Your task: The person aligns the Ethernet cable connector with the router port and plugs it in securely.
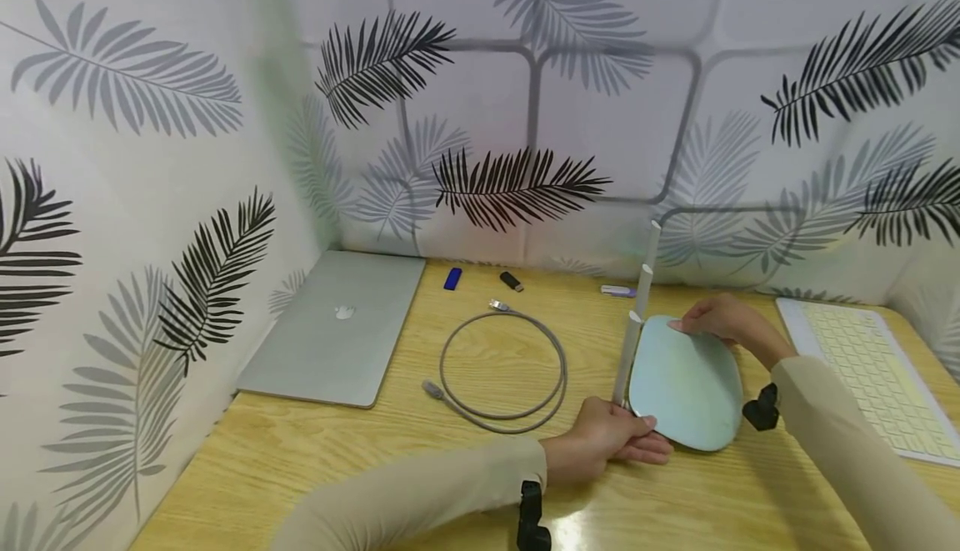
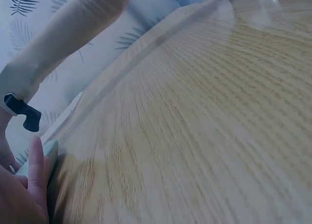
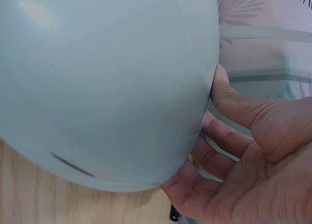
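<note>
Router (image 1: 686, 384): being held right of centre | left hand (image 1: 600, 438): fingers gripping lower-left edge | right hand (image 1: 723, 322): fingers pinching top edge | handling: best supporting both edges evenly, sparing the antennas (image 1: 628, 359) any sideways load

On the left we see a silver laptop (image 1: 335, 338); mid-scene, a looped grey cable (image 1: 564, 368); beyond it, a blue stick (image 1: 452, 278) and black USB stick (image 1: 512, 282); right, a white keyboard (image 1: 873, 372).

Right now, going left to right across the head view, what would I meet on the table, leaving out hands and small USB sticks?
Closed silver laptop, looped grey cable, pale-blue rounded device, white rectangular keyboard.
</note>
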Tool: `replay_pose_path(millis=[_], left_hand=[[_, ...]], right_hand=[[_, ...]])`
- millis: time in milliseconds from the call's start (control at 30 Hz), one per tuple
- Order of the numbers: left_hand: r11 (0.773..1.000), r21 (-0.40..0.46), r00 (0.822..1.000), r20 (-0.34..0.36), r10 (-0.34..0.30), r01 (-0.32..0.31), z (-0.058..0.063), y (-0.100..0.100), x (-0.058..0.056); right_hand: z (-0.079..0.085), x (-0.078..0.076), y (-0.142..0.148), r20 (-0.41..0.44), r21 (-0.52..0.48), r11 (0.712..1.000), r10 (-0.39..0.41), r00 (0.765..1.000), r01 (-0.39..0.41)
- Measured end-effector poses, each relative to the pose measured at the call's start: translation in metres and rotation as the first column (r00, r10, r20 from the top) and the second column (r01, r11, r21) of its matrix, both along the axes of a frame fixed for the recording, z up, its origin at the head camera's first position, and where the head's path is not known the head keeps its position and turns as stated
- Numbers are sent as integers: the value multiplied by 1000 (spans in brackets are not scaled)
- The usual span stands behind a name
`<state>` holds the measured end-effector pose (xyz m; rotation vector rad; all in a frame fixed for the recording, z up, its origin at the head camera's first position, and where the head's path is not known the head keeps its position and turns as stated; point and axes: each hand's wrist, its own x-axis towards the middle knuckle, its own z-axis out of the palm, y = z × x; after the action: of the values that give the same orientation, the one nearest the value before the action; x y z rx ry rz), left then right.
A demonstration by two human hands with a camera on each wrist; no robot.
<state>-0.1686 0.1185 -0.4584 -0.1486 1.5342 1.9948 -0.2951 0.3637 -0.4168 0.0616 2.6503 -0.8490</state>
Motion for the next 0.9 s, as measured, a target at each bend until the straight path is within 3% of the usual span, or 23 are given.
replay_pose_path(millis=[167, 433, 500, 600, 667, 733, 800, 833, 900], left_hand=[[999, 38, 1000, -2, -6, 6, -4, 7, 2], [996, 69, 998, -18, 59, -57, -5, 17, 8], [998, 66, 1000, -3, 6, -6, -4, 14, 6], [987, 15, 986, 25, -163, 162, -2, -1, -1], [949, -35, 950, 29, -312, 313, 2, -15, -9], [906, -98, 910, 4, -414, 412, 8, -31, -19], [879, -163, 887, -39, -460, 448, 16, -47, -30], [875, -201, 885, -65, -461, 441, 20, -53, -37], [881, -270, 897, -108, -429, 389, 27, -64, -53]], right_hand=[[0, 1, 4, -12, -3, 1000, -12, 1000, 12], [2, 2, 11, -1, 22, 1000, -2, 1000, 2], [2, 2, 11, 6, 31, 999, -15, 1000, 15], [3, 5, 10, 0, 40, 999, -27, 1000, 27], [6, 10, 8, 1, 43, 999, -25, 1000, 25], [12, 19, 8, -20, 56, 998, -12, 1000, 13], [19, 30, 10, -48, 103, 995, -2, 999, 7], [22, 36, 11, -61, 125, 992, 0, 998, 8], [26, 48, 15, -80, 168, 986, 10, 997, 4]])
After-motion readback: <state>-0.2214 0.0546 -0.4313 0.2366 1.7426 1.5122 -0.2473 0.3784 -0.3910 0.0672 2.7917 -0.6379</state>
